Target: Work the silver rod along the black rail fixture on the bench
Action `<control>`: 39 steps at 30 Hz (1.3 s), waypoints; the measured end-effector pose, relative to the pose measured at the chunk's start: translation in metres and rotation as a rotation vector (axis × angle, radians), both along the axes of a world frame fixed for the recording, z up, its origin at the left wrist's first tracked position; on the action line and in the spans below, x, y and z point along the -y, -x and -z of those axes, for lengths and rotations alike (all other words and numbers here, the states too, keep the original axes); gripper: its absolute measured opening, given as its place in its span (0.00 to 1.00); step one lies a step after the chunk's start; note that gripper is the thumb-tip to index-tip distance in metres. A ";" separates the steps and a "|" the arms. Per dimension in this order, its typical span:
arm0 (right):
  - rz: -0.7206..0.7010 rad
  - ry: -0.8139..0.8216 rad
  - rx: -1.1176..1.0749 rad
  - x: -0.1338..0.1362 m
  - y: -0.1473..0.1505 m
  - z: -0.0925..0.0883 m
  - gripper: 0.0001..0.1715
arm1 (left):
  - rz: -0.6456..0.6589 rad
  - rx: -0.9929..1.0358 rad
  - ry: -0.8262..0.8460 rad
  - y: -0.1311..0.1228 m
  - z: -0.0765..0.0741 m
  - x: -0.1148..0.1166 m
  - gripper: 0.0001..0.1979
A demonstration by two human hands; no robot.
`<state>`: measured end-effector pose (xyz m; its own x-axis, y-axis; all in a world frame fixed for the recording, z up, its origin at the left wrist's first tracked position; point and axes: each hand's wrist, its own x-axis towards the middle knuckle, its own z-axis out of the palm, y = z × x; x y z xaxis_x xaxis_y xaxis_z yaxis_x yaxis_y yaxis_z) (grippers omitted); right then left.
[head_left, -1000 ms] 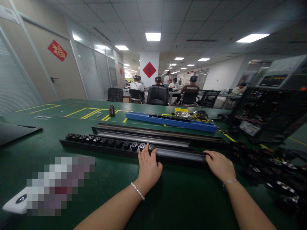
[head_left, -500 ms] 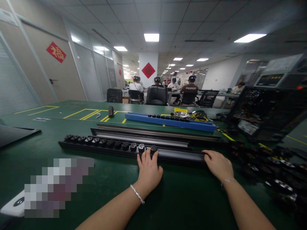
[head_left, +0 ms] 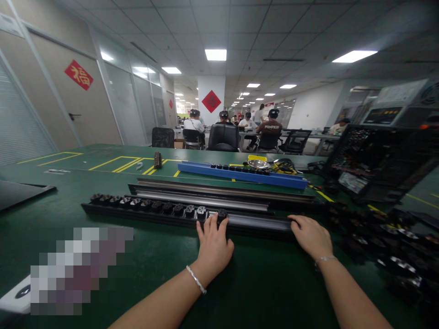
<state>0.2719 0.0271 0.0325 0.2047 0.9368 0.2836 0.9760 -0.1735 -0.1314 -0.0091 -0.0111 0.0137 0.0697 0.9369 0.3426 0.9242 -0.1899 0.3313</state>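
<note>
A long black rail (head_left: 257,221) lies across the green table in front of me. Along its left part sits a row of several small black socket-like pieces (head_left: 167,208). One separate socket-like piece (head_left: 222,213) stands in the channel just right of that row. My left hand (head_left: 215,246) reaches over the rail's near edge with its fingers apart, the fingertips touching the rail and this piece. At the rail's right end, my right hand (head_left: 311,236) is closed around the edge, thumb and fingers partly hiding it.
Behind lie more dark rails (head_left: 206,200) and a blue rail (head_left: 240,173) with black pieces in it. A metal bowl (head_left: 259,163) stands farther back. To the right are a heap of black parts (head_left: 394,246) and an opened computer case (head_left: 360,160). A partly blurred white object (head_left: 15,292) lies front left.
The separate socket-like piece has slid slightly right along the rail, with my left fingertips beside it. My right hand keeps its place on the rail's end.
</note>
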 end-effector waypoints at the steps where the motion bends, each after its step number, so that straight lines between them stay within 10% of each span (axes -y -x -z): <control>1: 0.001 -0.002 0.005 0.000 0.001 0.000 0.24 | 0.001 -0.003 0.005 0.000 0.000 0.000 0.28; 39: -0.011 -0.011 0.001 0.000 0.000 0.001 0.24 | 0.050 0.175 -0.006 0.003 0.001 -0.004 0.32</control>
<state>0.2715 0.0271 0.0317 0.1943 0.9357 0.2946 0.9780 -0.1616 -0.1319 -0.0117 -0.0071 0.0129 0.0554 0.9317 0.3590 0.8419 -0.2369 0.4849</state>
